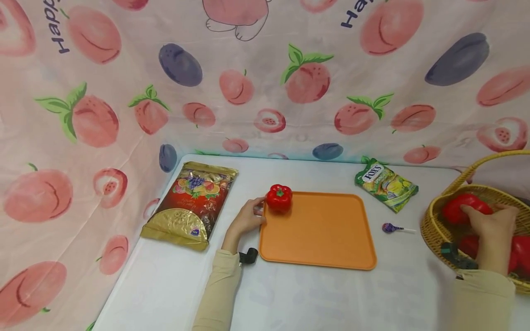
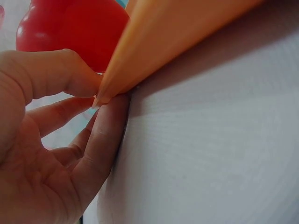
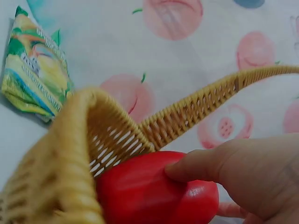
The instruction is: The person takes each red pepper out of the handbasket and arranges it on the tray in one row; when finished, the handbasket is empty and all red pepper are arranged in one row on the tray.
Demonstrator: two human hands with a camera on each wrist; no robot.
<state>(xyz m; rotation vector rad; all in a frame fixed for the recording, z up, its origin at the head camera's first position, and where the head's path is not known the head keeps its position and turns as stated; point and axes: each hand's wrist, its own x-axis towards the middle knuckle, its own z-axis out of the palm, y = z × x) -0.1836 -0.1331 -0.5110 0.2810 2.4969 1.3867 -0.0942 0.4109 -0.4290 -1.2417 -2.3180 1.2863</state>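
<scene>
At the left edge of the orange tray [image 1: 319,234], my left hand [image 1: 247,217] pinches the rim, thumb on one side and fingers on the other, as the left wrist view shows. A red bell pepper [image 1: 279,198] with a green stem sits upright in the tray's far left corner, close to that hand. Over at the right, my right hand [image 1: 494,225] reaches into a wicker basket [image 1: 432,230] and grips another red bell pepper [image 3: 154,191], its thumb on the pepper's side. More red peppers [image 1: 522,253] lie in the basket, partly covered by the hand and wrist.
A large brown and gold candy bag [image 1: 186,207] lies left of the tray. Right of the tray are a green candy bag [image 1: 387,184] and a wrapped lollipop [image 1: 391,228]. The basket's tall handle [image 1: 476,168] arches up. A fruit-printed cloth [image 1: 269,92] hangs behind the white table.
</scene>
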